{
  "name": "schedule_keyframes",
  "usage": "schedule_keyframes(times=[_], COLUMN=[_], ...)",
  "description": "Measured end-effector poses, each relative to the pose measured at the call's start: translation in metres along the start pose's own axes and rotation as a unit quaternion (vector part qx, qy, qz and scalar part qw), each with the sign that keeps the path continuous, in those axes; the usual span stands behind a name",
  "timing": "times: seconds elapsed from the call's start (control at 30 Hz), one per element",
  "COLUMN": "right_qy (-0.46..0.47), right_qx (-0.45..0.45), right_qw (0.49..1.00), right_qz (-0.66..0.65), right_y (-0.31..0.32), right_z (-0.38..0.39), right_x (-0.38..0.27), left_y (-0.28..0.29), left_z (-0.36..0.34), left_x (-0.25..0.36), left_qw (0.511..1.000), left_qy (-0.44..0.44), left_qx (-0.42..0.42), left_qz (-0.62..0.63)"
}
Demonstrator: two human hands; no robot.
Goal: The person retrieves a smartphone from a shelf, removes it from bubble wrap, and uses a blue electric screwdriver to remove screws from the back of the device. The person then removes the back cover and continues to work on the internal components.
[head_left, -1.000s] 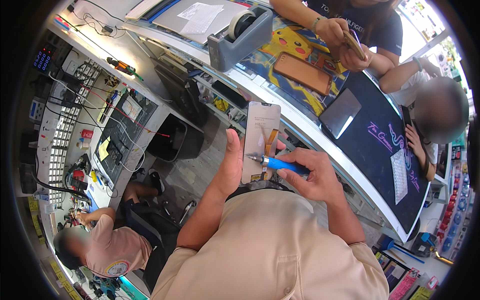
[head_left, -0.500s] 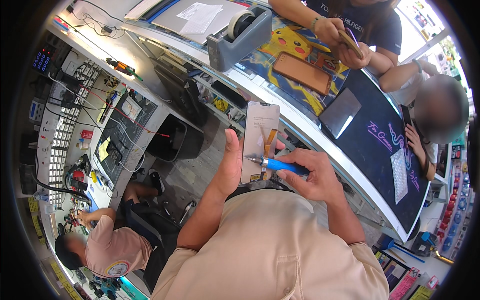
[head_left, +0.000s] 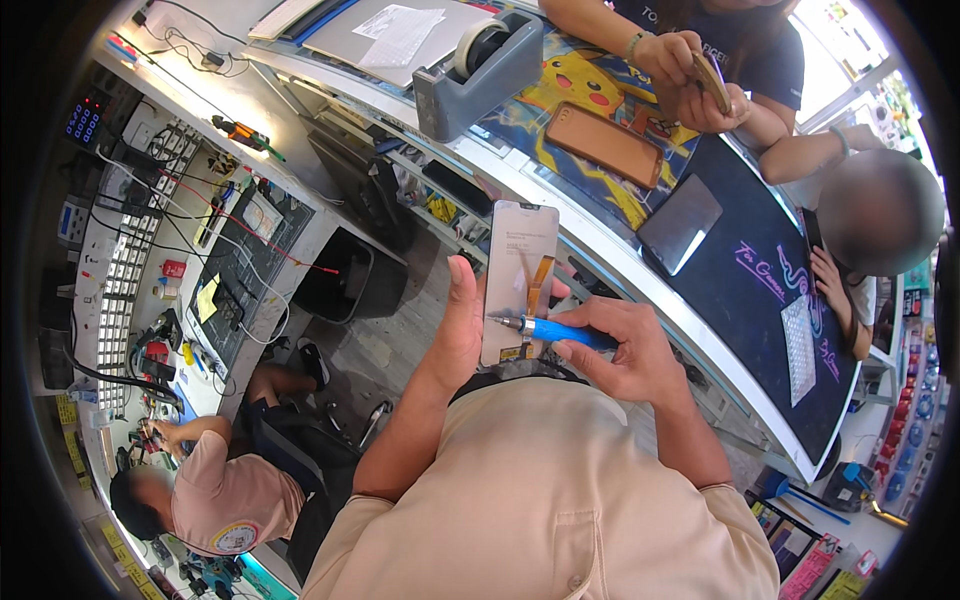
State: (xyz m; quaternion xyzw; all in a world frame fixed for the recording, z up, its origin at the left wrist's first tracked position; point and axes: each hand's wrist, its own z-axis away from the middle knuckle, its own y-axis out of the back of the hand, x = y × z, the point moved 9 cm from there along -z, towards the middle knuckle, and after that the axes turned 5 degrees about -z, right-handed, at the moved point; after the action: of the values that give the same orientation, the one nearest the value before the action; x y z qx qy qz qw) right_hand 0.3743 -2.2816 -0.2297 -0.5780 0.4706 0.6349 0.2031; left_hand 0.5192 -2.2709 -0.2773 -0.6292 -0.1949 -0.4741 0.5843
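In front of my chest, my left hand holds a phone screen upright, with its pale back facing me. The thumb stands up along the left edge, while fingertips show behind the right edge. An orange-brown ribbon cable runs down the panel's right side to its lower end. My right hand grips a screwdriver by its blue handle. Its metal tip points left across the lower part of the panel; whether it touches the surface I cannot tell.
Beyond my hands runs a counter with a tape dispenser, a brown phone case and a dark tablet. Across it, one person holds a phone; another leans on the right end. At left, a co-worker sits at a cluttered bench near a black bin.
My hands, the phone screen and the screwdriver stay almost in place. Across the counter, the person's hands tilt the phone slightly, and the head at the right has shifted a little.
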Motion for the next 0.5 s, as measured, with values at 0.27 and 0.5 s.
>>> schedule_keyframes(times=[0.27, 0.5], right_qy=[-0.003, 0.009], right_qx=[-0.020, -0.010], right_qw=[1.000, 1.000], right_qz=[0.010, 0.002], right_y=[-0.0005, -0.0016], right_z=[0.0001, -0.0003], right_x=[-0.0012, 0.0006], left_y=[0.0017, 0.0032], left_z=[0.0001, -0.0011], left_x=[0.0019, 0.0014], left_qw=[1.000, 1.000], left_qy=[-0.010, -0.005], left_qx=[0.009, -0.006], left_qz=[-0.011, 0.004])
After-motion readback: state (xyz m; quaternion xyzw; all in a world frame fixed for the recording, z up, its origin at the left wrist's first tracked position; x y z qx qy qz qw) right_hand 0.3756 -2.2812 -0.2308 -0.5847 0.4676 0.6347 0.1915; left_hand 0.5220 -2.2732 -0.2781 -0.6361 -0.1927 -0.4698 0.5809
